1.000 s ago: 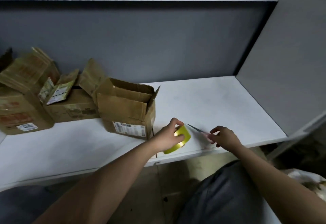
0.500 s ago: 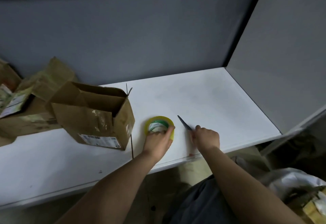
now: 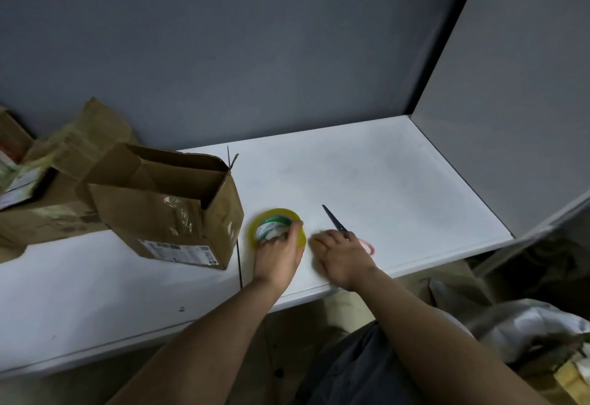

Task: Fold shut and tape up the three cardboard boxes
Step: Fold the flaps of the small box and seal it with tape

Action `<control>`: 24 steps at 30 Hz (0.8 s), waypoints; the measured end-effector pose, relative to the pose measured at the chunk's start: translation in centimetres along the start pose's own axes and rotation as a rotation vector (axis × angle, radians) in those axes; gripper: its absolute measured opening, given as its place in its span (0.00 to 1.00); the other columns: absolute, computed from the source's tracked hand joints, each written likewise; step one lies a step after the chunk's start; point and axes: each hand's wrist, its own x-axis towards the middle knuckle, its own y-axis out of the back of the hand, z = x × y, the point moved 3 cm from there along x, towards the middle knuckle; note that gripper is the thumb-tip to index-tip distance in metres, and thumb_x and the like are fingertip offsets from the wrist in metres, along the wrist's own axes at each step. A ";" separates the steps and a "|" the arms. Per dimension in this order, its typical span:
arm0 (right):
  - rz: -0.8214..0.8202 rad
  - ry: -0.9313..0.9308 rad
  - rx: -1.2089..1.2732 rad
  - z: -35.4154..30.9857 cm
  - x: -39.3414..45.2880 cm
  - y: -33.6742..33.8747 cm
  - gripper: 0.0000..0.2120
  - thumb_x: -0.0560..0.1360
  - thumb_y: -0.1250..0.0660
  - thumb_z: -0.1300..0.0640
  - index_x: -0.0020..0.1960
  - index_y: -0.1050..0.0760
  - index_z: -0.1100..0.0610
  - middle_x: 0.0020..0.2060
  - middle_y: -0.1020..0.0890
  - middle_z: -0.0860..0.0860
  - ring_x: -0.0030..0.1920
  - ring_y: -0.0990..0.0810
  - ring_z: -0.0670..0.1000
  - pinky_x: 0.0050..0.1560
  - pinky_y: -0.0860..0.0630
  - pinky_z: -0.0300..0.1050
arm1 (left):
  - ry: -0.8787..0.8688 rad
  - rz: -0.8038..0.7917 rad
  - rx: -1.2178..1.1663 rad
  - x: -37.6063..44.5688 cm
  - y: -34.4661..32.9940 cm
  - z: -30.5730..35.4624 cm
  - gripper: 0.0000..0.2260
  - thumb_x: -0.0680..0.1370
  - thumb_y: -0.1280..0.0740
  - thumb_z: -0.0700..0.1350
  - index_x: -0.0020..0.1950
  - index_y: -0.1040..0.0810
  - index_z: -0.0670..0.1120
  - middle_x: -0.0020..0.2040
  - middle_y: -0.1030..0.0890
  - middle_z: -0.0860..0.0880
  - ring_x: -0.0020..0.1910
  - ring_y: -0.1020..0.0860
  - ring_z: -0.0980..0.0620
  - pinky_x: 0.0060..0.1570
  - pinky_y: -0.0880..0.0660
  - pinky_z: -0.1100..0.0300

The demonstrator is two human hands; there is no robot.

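A yellow tape roll lies flat on the white table. My left hand grips the roll from the near side, fingers over its core and thumb on its right rim. Scissors with a pink handle lie just right of it, blade pointing away. My right hand is blurred; it lies over the scissors' middle, fingers toward the tape, with the handle showing beside it. An open cardboard box stands left of the tape, flaps up. A second open box sits behind it. A third box is cut off at the left edge.
A grey back wall and a grey side panel close in the table. A seam runs across the tabletop beside the near box. Crumpled plastic and packaging lie on the floor at lower right.
My left hand laid the tape roll flat on the table and keeps hold of it. The right hand set the scissors down and slid left toward the tape. The view shifted right.
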 end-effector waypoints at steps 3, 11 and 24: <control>-0.033 -0.046 -0.099 1.1 -0.9 -0.1 0.23 0.83 0.53 0.51 0.76 0.43 0.58 0.74 0.39 0.53 0.73 0.42 0.53 0.67 0.42 0.49 | 0.008 0.004 -0.017 0.0 0.1 0.0 0.21 0.82 0.44 0.53 0.73 0.42 0.50 0.52 0.18 0.48 0.45 0.19 0.49 0.36 0.29 0.58; -0.014 -0.166 -0.120 0.8 -1.6 -0.1 0.19 0.79 0.49 0.62 0.68 0.35 0.61 0.67 0.32 0.56 0.69 0.37 0.57 0.62 0.36 0.50 | -0.013 0.001 0.030 -0.1 -0.1 0.8 0.21 0.81 0.44 0.51 0.73 0.42 0.49 0.50 0.18 0.48 0.45 0.19 0.48 0.38 0.31 0.58; 0.254 -0.508 0.378 1.7 -3.2 2.9 0.14 0.80 0.43 0.55 0.62 0.24 0.52 0.59 0.22 0.50 0.60 0.28 0.54 0.54 0.31 0.45 | 0.006 -0.139 -0.255 -2.0 3.9 0.7 0.19 0.79 0.40 0.54 0.66 0.34 0.45 0.58 0.23 0.44 0.55 0.23 0.44 0.49 0.25 0.52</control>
